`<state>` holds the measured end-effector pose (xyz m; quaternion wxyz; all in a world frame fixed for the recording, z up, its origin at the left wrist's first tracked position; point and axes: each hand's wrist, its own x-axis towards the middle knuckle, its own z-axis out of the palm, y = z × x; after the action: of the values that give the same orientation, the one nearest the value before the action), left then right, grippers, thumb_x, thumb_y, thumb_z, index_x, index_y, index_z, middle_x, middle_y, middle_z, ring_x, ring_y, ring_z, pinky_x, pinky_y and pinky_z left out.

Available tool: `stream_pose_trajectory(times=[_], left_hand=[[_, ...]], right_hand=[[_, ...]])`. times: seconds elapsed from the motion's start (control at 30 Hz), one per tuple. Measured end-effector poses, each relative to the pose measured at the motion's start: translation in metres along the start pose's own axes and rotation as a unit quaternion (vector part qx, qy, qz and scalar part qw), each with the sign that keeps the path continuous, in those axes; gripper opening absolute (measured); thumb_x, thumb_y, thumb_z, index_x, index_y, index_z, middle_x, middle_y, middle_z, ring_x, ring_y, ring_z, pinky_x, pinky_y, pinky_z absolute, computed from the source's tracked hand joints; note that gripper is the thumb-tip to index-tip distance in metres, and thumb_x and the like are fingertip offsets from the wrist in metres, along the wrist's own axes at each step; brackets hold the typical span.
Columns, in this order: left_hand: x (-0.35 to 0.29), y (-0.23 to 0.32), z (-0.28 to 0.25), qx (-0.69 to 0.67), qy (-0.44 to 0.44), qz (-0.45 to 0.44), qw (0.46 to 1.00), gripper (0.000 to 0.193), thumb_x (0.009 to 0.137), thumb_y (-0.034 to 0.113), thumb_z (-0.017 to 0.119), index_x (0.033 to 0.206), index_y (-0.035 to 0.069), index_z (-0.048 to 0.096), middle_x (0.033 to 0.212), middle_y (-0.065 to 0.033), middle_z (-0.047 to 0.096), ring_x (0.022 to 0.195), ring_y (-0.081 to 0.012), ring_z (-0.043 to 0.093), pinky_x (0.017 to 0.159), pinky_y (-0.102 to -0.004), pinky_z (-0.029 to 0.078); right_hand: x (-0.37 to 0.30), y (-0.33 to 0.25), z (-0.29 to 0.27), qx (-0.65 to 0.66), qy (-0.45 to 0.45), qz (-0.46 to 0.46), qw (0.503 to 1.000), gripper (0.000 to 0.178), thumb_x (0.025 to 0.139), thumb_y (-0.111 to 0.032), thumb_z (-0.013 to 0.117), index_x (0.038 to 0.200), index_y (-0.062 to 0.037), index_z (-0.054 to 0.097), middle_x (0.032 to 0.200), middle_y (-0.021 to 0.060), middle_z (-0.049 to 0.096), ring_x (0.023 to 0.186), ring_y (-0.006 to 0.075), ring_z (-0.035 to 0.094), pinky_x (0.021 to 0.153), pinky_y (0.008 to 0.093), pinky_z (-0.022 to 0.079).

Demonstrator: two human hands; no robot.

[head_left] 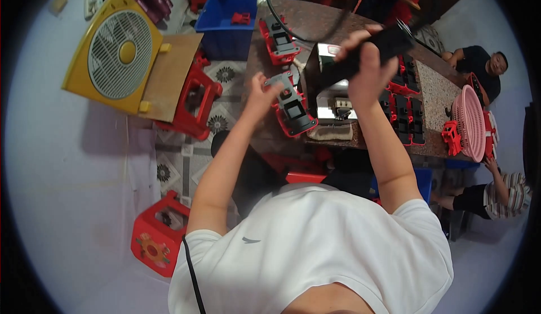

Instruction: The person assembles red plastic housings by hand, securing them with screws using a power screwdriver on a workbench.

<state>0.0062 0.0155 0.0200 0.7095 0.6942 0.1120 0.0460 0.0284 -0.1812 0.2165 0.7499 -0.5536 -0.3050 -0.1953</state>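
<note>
My right hand (369, 71) is raised over the table, its fingers wrapped round a long black handheld tool (394, 42), slightly blurred. The tool is tilted, its narrower end pointing down and left; its exact kind is unclear. My left hand (264, 93) grips the left edge of a red, black and grey plastic housing (294, 108) near the table's front left. Square black recesses show in that housing's upper face. Beneath the tool, and partly hidden by it and my right hand, stands a shiny metal box-like device (332, 113).
A similar housing (279, 40) lies at the far left of the stone tabletop (437, 83). Several red-black housings (401, 116) stand right, near a pink basket (468, 123). A black cable (298, 36) loops overhead. A yellow fan (121, 49) and blue bin (225, 35) stand left; people are at right.
</note>
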Motion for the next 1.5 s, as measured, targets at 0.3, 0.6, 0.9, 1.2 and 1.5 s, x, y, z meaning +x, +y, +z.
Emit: stream_pose_trajectory(times=[0.3,0.6,0.9,1.2,1.5], left_hand=[[0.174,0.038,0.012,-0.19,-0.133,-0.254,0.939,0.044,0.085,0.033,0.071,0.113,0.002,0.058,0.104,-0.0139,0.067,0.098,-0.027,0.065,0.083,-0.0441,0.054],[0.065,0.092,-0.004,-0.312,-0.115,-0.045,0.942,0.042,0.098,0.037,0.038,0.122,0.008,0.057,0.11,-0.0077,0.066,0.099,-0.0257,0.065,0.09,-0.0431,0.052],[-0.045,0.055,0.023,-0.31,-0.074,0.016,0.948,0.044,0.097,0.028,0.047,0.135,0.006,0.045,0.125,-0.0087,0.059,0.112,-0.023,0.06,0.098,-0.0392,0.048],[0.074,0.077,0.034,-0.24,-0.019,0.043,0.97,0.045,0.096,0.033,0.047,0.13,0.004,0.048,0.124,-0.0118,0.06,0.11,-0.0268,0.061,0.094,-0.0431,0.051],[-0.045,0.037,-0.028,-0.246,0.04,-0.069,0.966,0.039,0.09,0.02,0.058,0.125,0.005,0.053,0.12,-0.0106,0.061,0.108,-0.0237,0.062,0.091,-0.0393,0.053]], right_hand=[[-0.063,-0.045,-0.063,0.022,0.076,0.008,0.997,0.035,0.088,-0.007,0.063,0.117,0.0005,0.043,0.081,0.0092,0.06,0.065,0.0159,0.06,0.061,0.0289,0.05],[-0.076,-0.011,-0.097,-0.049,0.108,-0.075,0.99,0.043,0.081,-0.01,0.075,0.112,0.0002,0.046,0.08,0.0059,0.063,0.068,0.0103,0.06,0.062,0.0242,0.05],[-0.085,0.004,-0.09,-0.071,0.044,-0.064,0.994,0.046,0.082,-0.011,0.073,0.115,0.0016,0.045,0.085,0.0127,0.062,0.072,0.0159,0.061,0.065,0.0283,0.05],[-0.079,0.011,-0.084,-0.134,0.029,-0.068,0.988,0.045,0.082,-0.002,0.072,0.117,0.0012,0.045,0.085,0.0091,0.063,0.071,0.0116,0.06,0.063,0.024,0.049],[-0.069,0.017,-0.078,-0.173,0.04,-0.096,0.979,0.047,0.074,-0.018,0.083,0.104,-0.0016,0.052,0.083,0.0035,0.065,0.07,0.009,0.062,0.063,0.0219,0.05]])
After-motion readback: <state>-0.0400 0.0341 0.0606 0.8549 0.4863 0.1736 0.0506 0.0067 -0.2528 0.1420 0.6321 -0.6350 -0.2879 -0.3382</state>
